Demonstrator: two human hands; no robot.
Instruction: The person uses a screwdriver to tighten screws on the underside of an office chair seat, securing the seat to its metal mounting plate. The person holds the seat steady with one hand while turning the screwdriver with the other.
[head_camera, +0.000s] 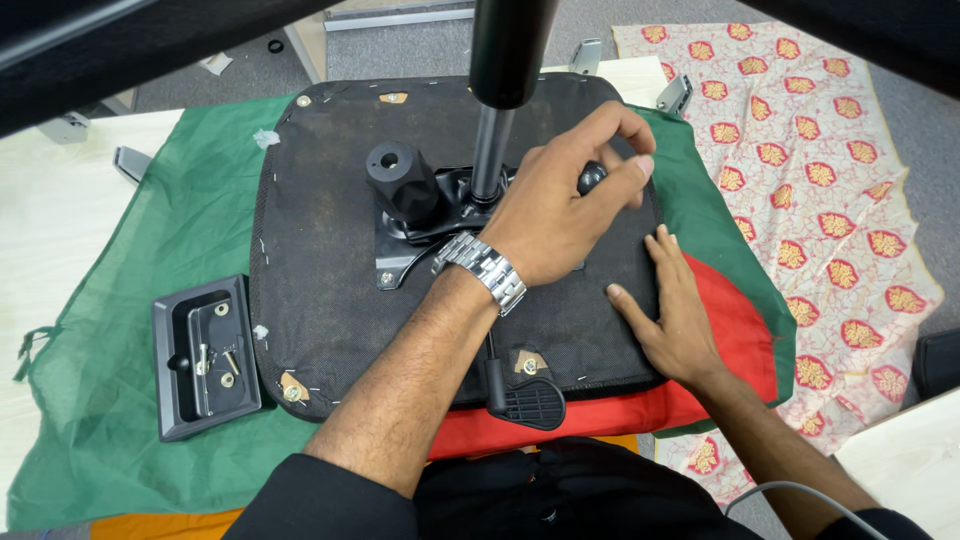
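An upturned black chair seat lies on a green cloth. A black metal mechanism plate is bolted at its middle, and a gas column rises from it. My left hand, with a metal watch on its wrist, reaches across the plate, its fingers closed around a small black knob to the right of the column. My right hand rests flat on the seat's right edge with fingers spread, holding nothing.
A thick black cylinder stands on the plate left of the column. A black paddle lever sticks out at the seat's near edge. A black tray with screws lies to the left. Red fabric and a patterned cloth lie to the right.
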